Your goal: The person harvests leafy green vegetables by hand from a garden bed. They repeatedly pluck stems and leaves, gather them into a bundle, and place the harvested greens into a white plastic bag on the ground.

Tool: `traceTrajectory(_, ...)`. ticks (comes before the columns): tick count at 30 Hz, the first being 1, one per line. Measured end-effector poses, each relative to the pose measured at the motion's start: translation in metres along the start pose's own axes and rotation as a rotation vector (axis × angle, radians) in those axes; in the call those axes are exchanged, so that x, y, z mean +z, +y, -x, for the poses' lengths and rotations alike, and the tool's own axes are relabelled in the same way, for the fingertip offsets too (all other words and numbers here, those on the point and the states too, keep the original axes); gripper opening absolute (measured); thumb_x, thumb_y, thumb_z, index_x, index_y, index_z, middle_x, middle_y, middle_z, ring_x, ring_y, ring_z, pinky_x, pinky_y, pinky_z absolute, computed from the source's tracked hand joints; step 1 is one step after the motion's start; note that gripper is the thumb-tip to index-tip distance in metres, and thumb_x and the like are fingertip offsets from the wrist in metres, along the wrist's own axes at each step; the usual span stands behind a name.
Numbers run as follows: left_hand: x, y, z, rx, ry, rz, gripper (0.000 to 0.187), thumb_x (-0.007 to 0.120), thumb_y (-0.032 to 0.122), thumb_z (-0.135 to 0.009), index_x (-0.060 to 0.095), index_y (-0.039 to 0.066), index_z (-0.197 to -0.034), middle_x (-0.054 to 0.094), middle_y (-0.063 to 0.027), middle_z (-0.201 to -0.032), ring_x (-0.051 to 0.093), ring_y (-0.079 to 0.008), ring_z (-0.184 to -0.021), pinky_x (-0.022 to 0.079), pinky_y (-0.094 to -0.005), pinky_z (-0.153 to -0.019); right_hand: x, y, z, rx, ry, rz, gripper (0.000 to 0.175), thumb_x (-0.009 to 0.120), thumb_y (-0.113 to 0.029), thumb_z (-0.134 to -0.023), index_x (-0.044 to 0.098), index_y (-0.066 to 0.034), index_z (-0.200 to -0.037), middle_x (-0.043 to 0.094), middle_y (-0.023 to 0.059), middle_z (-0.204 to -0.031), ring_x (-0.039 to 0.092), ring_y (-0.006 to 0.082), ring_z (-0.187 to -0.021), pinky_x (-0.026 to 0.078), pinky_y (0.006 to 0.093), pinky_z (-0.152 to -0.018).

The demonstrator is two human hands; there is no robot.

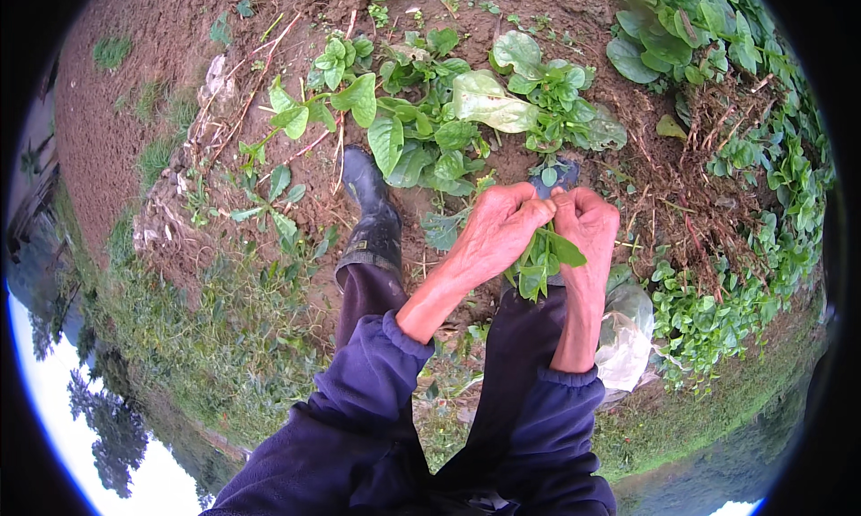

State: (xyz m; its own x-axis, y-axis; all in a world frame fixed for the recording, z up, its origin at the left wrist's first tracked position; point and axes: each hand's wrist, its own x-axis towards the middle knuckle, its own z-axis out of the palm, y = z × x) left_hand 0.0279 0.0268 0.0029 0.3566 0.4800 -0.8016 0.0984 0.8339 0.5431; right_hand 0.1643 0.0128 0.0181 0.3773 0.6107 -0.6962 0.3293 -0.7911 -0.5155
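My left hand and my right hand meet in front of my right shin, fingertips pinched together. A small bunch of leafy greens hangs below the fingers, its leaves pointing towards me. The stems are hidden by the fingers, so how the two hands share the grip is hard to see. Just beyond the fingertips shows one small round leaf. Low leafy plants grow from the soil in front of my boots. A large pale, spotted leaf lies across them.
My left rubber boot and right boot stand on brown soil. Beside my right forearm lies a translucent plastic bag. Dense climbing greens and dry stems line the right side. Weeds cover the left.
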Motion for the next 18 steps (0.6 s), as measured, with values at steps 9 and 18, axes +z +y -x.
traceTrajectory(9, -0.004, 0.013, 0.0, 0.02, -0.043, -0.103, 0.022, 0.07, 0.019, -0.087, 0.065, -0.001, -0.082, 0.055, 0.0014, -0.068, 0.048, -0.005, -0.066, 0.039, -0.0255, -0.054, 0.0, -0.008, 0.002, 0.088, 0.094, -0.102, 0.035, 0.06, -0.016, -0.092, 0.054, 0.0018, -0.063, 0.047, 0.0023, -0.052, 0.04, 0.0095, -0.05, 0.034, 0.0308, -0.046)
traceTrajectory(18, -0.015, 0.014, -0.006, 0.04, -0.077, -0.02, 0.03, 0.062, -0.004, -0.077, 0.068, -0.005, -0.107, 0.067, -0.0045, -0.086, 0.056, -0.0051, -0.067, 0.047, -0.0205, -0.058, -0.01, -0.026, 0.006, 0.294, -0.028, -0.333, 0.032, 0.057, -0.024, -0.096, 0.062, 0.0026, -0.079, 0.056, 0.0055, -0.055, 0.051, 0.0111, -0.038, 0.04, 0.0245, -0.035)
